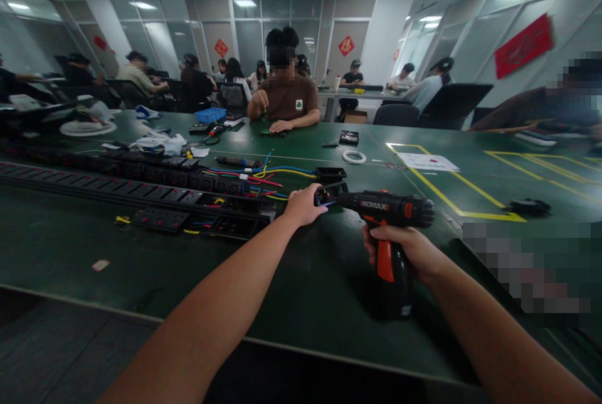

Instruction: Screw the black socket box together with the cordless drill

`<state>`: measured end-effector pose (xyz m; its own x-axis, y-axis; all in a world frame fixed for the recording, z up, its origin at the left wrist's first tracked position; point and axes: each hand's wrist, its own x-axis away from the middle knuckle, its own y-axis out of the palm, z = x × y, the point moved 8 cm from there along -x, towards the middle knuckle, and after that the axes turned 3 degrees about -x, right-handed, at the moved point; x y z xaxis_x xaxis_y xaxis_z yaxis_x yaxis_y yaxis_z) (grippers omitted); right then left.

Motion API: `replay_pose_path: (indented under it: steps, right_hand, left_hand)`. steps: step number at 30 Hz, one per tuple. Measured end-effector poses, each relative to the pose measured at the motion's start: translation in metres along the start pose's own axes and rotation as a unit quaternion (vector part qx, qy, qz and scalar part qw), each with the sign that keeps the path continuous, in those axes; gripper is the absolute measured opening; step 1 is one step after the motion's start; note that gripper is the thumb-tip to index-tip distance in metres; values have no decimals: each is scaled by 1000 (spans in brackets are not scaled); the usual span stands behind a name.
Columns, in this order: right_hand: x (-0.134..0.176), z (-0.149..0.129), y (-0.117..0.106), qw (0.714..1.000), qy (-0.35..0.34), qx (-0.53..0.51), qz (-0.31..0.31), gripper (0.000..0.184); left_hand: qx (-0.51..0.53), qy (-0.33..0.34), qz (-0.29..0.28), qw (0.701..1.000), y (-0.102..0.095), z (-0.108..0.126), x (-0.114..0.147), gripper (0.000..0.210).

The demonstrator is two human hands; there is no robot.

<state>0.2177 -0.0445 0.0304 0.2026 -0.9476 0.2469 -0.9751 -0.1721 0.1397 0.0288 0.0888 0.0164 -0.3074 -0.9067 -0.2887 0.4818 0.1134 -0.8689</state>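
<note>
My right hand point(409, 247) is wrapped round the grip of a black and orange cordless drill point(385, 206), which points left. The drill's front end meets a small black open-framed housing point(324, 194); whether a bit touches a screw there cannot be made out. Fingers of my left hand point(303, 204) close round that housing from the near left side. Left of it lie long black power strips point(108, 181) with rows of sockets. Red, blue and yellow wires point(268, 181) come out of their right ends. A short socket strip point(162, 219) lies nearer to me.
A second screwdriver-like tool point(237, 162), a white tape ring point(353, 157) and a black box of small parts point(348, 137) lie behind the strips. Yellow tape outlines point(461, 197) mark the right side. Across the table a person point(286, 93) works; others sit farther back.
</note>
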Motion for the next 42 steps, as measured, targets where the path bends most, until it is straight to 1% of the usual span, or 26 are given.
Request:
replay_pose_path:
  steps: [12,18,22,27,29,31,35,42]
  right_hand:
    - [0,0,0,1000,-1,2,1,22]
    - [1,0,3,1000,-1,-8,-12,24]
    - [2,0,6,1000,3,-3,-23,29]
    - [4,-3,10,1000,7,-7,-29,42]
    - [4,-3,11,1000,7,-12,-27,44]
    - [3,-2,9,1000,4,-17,-18,42]
    - [3,-1,5,1000,7,-27,6,32]
    - [4,-2,6,999,-3,-34,9,24]
  left_hand:
    - [9,-11,-7,1000,-2,0,1,65]
    - [13,-13,-3,1000,-2,1,0,66]
    - [12,-12,-3,1000,-4,2,1,65]
    - [10,-9,1,1000,-3,2,0,64]
    - [11,-9,0,1000,-2,1,0,64]
    - [11,-8,1,1000,-1,0,0,64]
    - [11,-7,3,1000,-2,1,1,63]
    - [5,-8,-3,1000,-3,2,1,63]
